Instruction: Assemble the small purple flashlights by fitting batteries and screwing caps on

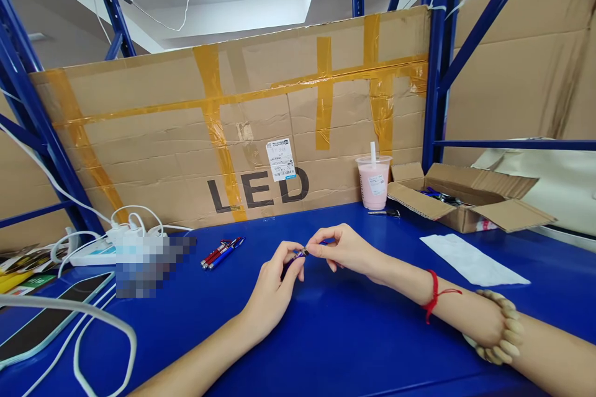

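My left hand point(274, 282) is closed around a slim, dark-blue pen point(301, 254) with a shiny metallic end, held just above the blue table. Thumb and forefinger of my right hand point(342, 248) pinch together at that end of it. Whether a separate small part sits between those right fingertips is too small to make out. Much of the pen's barrel is hidden by the left fingers. To the left of my hands, several red and blue pens point(222, 253) lie side by side on the table point(354, 335).
At the back right stand a pink drink cup point(374, 183) and an open cardboard box point(465, 214) with pens inside. A white sheet point(475, 258) lies in front. On the left are a phone point(56, 316), white cables point(128, 335) and a power strip point(95, 253). Cardboard point(261, 118) walls the back.
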Demonstrator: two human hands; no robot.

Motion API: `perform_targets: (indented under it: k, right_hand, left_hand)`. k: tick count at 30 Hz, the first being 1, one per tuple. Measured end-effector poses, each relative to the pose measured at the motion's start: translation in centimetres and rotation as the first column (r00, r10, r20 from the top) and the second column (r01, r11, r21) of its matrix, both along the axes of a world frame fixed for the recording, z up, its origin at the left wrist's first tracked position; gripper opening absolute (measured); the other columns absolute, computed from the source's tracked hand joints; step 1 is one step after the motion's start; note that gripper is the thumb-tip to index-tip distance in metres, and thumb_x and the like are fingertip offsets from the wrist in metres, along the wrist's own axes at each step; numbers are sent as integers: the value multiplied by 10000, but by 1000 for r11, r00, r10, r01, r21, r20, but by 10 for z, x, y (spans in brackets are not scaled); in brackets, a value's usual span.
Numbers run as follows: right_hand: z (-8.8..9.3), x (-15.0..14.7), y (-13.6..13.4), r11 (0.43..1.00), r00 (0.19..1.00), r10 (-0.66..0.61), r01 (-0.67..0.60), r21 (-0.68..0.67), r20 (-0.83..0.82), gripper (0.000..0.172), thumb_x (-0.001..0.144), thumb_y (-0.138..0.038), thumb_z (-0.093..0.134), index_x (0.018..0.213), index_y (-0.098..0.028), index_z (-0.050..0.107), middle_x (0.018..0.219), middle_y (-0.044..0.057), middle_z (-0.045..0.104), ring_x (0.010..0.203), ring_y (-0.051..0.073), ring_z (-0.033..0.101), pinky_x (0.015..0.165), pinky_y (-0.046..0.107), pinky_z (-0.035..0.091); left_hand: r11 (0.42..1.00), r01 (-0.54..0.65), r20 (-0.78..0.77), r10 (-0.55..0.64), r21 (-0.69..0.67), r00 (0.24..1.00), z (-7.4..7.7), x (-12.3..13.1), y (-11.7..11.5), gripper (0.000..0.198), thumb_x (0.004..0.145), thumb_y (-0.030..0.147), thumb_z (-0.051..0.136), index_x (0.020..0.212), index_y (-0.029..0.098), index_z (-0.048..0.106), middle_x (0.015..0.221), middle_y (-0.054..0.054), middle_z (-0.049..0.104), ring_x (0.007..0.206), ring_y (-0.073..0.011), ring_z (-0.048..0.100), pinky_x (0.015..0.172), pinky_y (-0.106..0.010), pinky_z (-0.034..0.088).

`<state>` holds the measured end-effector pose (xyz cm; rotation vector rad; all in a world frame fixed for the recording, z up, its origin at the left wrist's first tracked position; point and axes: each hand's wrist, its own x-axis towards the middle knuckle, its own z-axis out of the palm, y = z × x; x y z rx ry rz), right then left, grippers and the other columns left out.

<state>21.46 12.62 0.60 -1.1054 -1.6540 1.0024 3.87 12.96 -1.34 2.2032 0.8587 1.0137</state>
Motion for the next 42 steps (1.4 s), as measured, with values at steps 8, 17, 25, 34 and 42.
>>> perform_targets:
  k: [8, 17, 25, 34, 42]
  right_hand:
    - [-3, 4, -2, 989, 996, 81, -85, -119, -39, 346, 708, -489, 669, 781, -151, 672, 489, -55, 480, 433, 43, 394, 409, 190, 238]
    - [-5, 5, 0, 985, 994, 56, -70, -158, -96, 406, 678, -521, 685, 833, -146, 672, 512, -50, 478, 449, 39, 383, 420, 186, 244]
    - [-2, 7, 4, 995, 997, 24, -31, -95, -74, 364, 650, -480, 716, 803, -150, 693, 517, -45, 504, 447, 42, 389, 429, 202, 244]
    - [2, 10, 2, 999, 998, -13, 10, -45, -62, 406, 628, -484, 725, 835, -137, 685, 601, -19, 566, 452, 40, 397, 422, 199, 262]
    - [0, 11, 4, 988, 994, 100, -103, 115, 34, 343, 681, -418, 706, 886, -143, 690, 721, 12, 628, 441, 44, 455, 399, 191, 335]
  left_hand:
    - [999, -7, -28, 8, 45, 1000, 2, 0, 0, 159, 918, 281, 359, 981, 189, 472, 654, 35, 519, 623, -126, 485, 636, -237, 355]
    - [998, -13, -44, 17, 68, 999, 4, 1, 0, 198, 911, 290, 367, 1009, 183, 501, 659, 25, 547, 637, -131, 503, 636, -234, 375]
    - [997, -2, -54, 6, 77, 999, 5, 1, 0, 184, 909, 291, 367, 975, 183, 501, 650, 30, 535, 634, -129, 499, 623, -229, 364]
    - [1000, 9, -57, -7, 26, 998, 9, 1, 0, 185, 896, 294, 367, 942, 183, 509, 649, 23, 539, 656, -140, 497, 659, -251, 356]
    - [998, 34, 29, -32, -60, 999, 5, 2, 4, 225, 911, 339, 358, 930, 173, 508, 616, 35, 497, 578, -122, 411, 581, -241, 311]
